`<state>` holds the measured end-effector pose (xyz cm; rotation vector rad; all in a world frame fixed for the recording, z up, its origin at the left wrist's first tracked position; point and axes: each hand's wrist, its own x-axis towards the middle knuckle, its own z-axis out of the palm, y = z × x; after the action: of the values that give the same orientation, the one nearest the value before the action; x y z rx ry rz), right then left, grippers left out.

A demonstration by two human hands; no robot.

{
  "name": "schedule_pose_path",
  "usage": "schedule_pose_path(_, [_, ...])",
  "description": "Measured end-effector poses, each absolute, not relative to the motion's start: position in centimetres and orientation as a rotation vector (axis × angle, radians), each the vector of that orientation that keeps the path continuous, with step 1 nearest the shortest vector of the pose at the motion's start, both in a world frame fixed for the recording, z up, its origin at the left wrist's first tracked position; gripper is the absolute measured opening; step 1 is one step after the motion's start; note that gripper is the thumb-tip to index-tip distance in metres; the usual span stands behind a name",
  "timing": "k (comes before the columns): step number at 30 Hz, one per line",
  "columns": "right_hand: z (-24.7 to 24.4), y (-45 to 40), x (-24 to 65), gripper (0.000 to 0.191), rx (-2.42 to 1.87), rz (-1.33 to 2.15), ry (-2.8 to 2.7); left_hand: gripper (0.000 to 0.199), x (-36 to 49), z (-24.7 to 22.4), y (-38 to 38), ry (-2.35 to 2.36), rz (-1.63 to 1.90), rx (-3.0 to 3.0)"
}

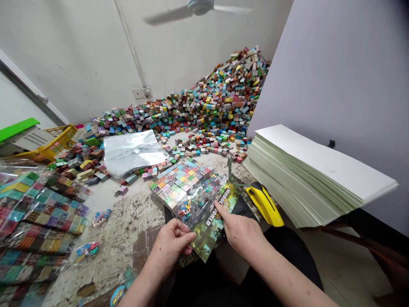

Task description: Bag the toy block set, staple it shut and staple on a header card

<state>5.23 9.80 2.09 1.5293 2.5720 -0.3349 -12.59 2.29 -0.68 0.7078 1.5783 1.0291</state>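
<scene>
A clear plastic bag with rows of small patterned cubes (183,179) and small colourful figures (185,209) lies in front of me. Over its near edge is a green printed card (207,234) with white lettering. My left hand (172,243) is closed, thumb and fingers pinching the near left edge where bag and card meet. On the right, my right hand (241,232) grips the card's edge, its index finger lying along the printed face; the other fingers are partly hidden. A yellow stapler (265,204) rests just right of this hand.
Loose cubes (204,102) form a big heap against the wall. Filled bags of cubes (41,217) are piled on the left. Two small packets of figures (87,250) lie nearby. A plastic sheet (134,151), a yellow basket (51,143) and a tall paper stack (319,162) stand around.
</scene>
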Motion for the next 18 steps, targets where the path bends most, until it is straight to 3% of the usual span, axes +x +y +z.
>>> schedule_pose_path(9, [3.7, 15.4, 6.6, 0.049, 1.737, -0.170, 2.476, 0.040, -12.6, -0.7, 2.3, 1.574, 1.003, 0.679])
schedule_pose_path(14, [2.6, 17.1, 6.6, 0.039, 1.742, -0.218, 2.461, 0.045, -12.5, -0.5, 2.5, 1.561, 1.000, 0.637])
schedule_pose_path(18, [2.3, 17.0, 6.3, 0.041, 1.758, -0.281, 2.467, 0.045, -12.5, -0.7, 2.4, 1.570, 1.004, 0.637])
